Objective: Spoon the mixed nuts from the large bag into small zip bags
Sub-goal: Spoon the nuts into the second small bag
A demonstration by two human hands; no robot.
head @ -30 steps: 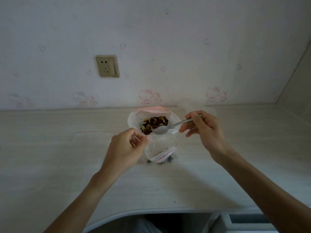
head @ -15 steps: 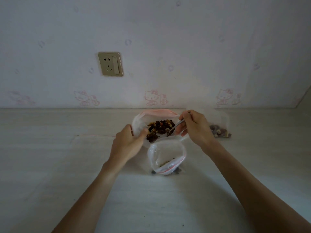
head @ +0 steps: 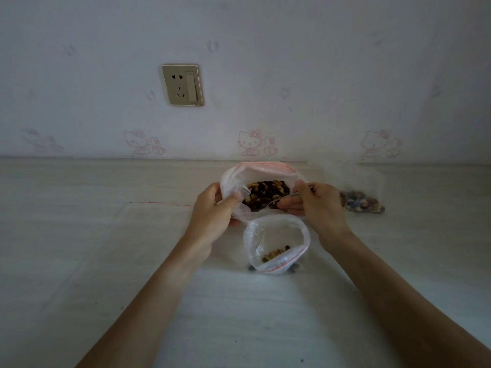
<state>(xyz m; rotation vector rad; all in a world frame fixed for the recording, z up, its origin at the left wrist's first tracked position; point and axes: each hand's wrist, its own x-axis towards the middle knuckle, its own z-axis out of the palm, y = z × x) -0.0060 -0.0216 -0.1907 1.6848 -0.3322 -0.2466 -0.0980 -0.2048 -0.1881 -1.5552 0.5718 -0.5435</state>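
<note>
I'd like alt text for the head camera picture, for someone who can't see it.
The right hand dips a spoon into a large bag of mixed nuts whose rim the left hand grips. A small zip bag, barely filled, stands open nearer the person on a pale table.

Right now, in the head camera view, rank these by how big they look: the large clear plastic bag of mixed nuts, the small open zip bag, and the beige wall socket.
1. Large clear plastic bag of mixed nuts.
2. Small open zip bag with red seal stripe, somewhat smaller though nearer the camera.
3. Beige wall socket, smallest, but farthest away, so its true size is unsure.
</note>
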